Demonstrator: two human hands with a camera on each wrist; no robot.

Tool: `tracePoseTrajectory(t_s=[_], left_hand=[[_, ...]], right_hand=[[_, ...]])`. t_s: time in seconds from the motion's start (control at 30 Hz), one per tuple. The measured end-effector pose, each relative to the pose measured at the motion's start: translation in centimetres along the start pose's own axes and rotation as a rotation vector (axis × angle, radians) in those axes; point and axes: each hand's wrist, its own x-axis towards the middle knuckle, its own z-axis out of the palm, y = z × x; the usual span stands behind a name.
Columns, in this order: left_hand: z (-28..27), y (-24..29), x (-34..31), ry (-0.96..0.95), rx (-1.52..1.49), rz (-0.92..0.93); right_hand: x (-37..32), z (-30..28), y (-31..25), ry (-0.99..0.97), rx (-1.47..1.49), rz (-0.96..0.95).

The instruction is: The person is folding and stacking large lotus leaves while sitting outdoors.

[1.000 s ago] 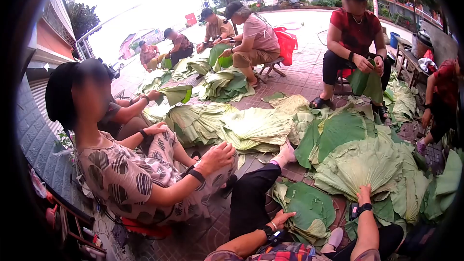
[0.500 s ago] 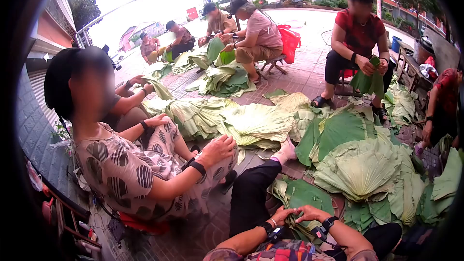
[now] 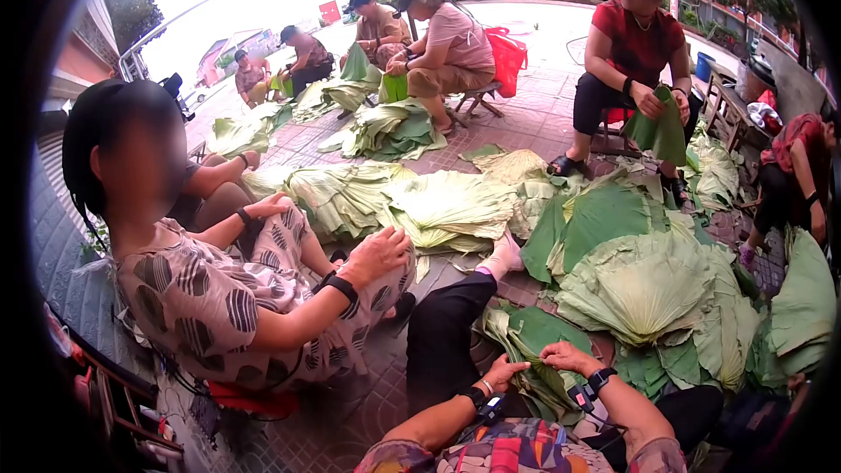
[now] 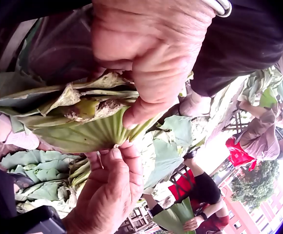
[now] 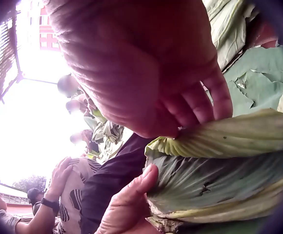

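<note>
Folded green and yellowish leaves (image 4: 78, 131) lie in a layered stack close to the wearer's lap. My left hand (image 3: 503, 374) grips the stack's gathered end, its thumb on top in the left wrist view and its other fingers mostly hidden behind the layers. Opposite it, my right hand (image 4: 110, 192) pinches the edge of the top leaf between thumb and fingertips. In the right wrist view, that hand (image 5: 146, 68) is above the yellow-green leaf (image 5: 229, 134), with the left thumb (image 5: 144, 183) beside the layers below.
Large pale leaves (image 3: 639, 285) are heaped ahead on the right, with another heap (image 3: 451, 206) farther forward. A seated person in a patterned outfit (image 3: 210, 298) is close on the left. Others sit on low stools around leaf piles on the paving (image 3: 368, 403).
My right hand has left the big pale leaf heap and come over beside my left hand, where it now pinches a leaf edge. The left hand stays at the stack.
</note>
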Motion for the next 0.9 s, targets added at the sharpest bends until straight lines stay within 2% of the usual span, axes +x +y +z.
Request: tracePoseTrajectory(t_s=[0.13,0.17,0.27,0.33,0.4,0.47,0.53,0.6,0.67,0.73,0.77,0.83,0.87,0.9], left_hand=[[-0.5,-0.2,0.3,0.045,0.064,-0.035],[-0.7,-0.4,0.5,0.048,0.065,-0.035],[-0.7,0.1,0.2,0.029,0.054,-0.044],[-0.3,0.4,-0.3,0.009,0.052,-0.024],[0.1,0.7,-0.6,0.0,0.04,-0.022],[0.3,0.7,-0.9,0.036,0.049,-0.013],[0.4,0.7,-0.8,0.06,0.061,-0.007],[0.1,0.5,-0.6,0.049,0.056,-0.034],[0.2,0.5,-0.7,0.029,0.052,-0.021],[0.1,0.5,-0.6,0.016,0.053,-0.009],[-0.1,0.4,-0.5,0.011,0.047,-0.011],[-0.4,0.1,-0.2,0.016,0.034,-0.016],[-0.3,0.1,-0.2,0.023,0.03,-0.022],[-0.3,0.1,-0.2,0.012,-0.003,-0.036]], right_hand=[[-1.2,2.0,-3.2,-0.019,-0.001,-0.004],[-0.6,2.6,-2.4,0.035,-0.249,-0.204],[0.0,2.5,-2.2,0.021,-0.269,-0.24],[0.7,1.7,-1.7,0.034,-0.293,-0.199],[0.7,0.0,-1.4,0.206,-0.367,-0.228],[0.2,-2.2,-2.3,0.37,-0.314,-0.259],[-0.1,-5.3,-2.8,0.468,-0.309,-0.261],[-0.2,-8.3,-2.1,0.518,0.076,-0.365],[-3.4,-11.3,-5.4,0.652,0.098,-0.265],[-4.8,-13.0,-6.6,0.758,0.444,-0.502],[-5.5,-14.0,-6.5,0.792,0.444,-0.486],[-7.0,-15.6,-5.9,1.015,0.559,-0.504],[-7.4,-16.3,-4.7,1.04,0.557,-0.498],[-7.3,-17.1,-3.0,1.17,0.607,-0.509]])
